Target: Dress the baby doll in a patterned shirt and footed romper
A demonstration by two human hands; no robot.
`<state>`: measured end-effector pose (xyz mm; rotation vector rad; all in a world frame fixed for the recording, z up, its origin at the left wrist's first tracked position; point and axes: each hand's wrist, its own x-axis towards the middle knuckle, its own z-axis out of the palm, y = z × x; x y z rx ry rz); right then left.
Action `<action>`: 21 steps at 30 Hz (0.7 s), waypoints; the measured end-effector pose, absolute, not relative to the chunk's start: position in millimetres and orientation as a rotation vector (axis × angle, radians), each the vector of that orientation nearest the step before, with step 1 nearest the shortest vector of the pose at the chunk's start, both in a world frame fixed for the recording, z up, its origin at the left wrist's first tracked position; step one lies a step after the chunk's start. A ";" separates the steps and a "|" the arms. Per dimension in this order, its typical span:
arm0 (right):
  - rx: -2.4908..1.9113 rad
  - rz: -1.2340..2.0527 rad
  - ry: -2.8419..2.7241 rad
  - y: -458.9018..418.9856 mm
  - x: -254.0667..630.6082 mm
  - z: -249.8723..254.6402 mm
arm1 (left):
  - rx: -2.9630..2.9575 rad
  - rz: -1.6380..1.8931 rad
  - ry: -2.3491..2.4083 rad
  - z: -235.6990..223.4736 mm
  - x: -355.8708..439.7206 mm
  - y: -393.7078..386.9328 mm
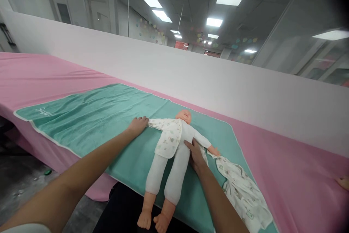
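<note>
A baby doll (177,145) lies on its back on a green towel (95,116), head toward the wall, feet over the table's near edge. A white printed top (170,138) covers the doll's left half. My left hand (137,125) is closed on the end of that top's sleeve, at the doll's outstretched arm. My right hand (195,153) rests flat on the doll's waist, fingers stretched out. The rest of the printed garment (242,189) lies crumpled on the towel to the right, beside the doll's other bare arm.
The towel lies on a pink sheet (286,175) covering a long table. A white partition (218,76) runs along the far side, with glass above it. Another person's fingertips (344,182) show at the right edge. Grey floor (24,182) lies at the lower left.
</note>
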<state>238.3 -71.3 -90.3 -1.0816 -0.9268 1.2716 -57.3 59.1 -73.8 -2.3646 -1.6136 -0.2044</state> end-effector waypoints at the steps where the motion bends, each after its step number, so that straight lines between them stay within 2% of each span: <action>1: -1.083 1.272 -0.928 -72.0 237.5 -88.9 | -2.366 -0.205 -1.631 -73.3 -59.1 63.9; 6: -1.117 1.270 -0.924 -71.4 234.2 -83.9 | -2.302 -0.274 -1.730 -76.2 -60.4 66.6; 9: -1.144 1.240 -0.985 -65.8 230.5 -83.3 | -2.357 -0.339 -1.602 -72.7 -48.5 53.1; 13: -1.308 0.996 -1.128 -55.9 226.8 -85.7 | -2.511 -0.719 -1.416 -47.5 -10.2 33.2; 16: -1.306 0.985 -1.230 -52.1 225.9 -88.8 | -2.608 -0.974 -1.295 -18.5 36.9 22.6; 21: -1.065 0.962 -1.426 -56.6 222.7 -91.7 | -2.890 -0.578 -0.816 5.9 126.6 15.4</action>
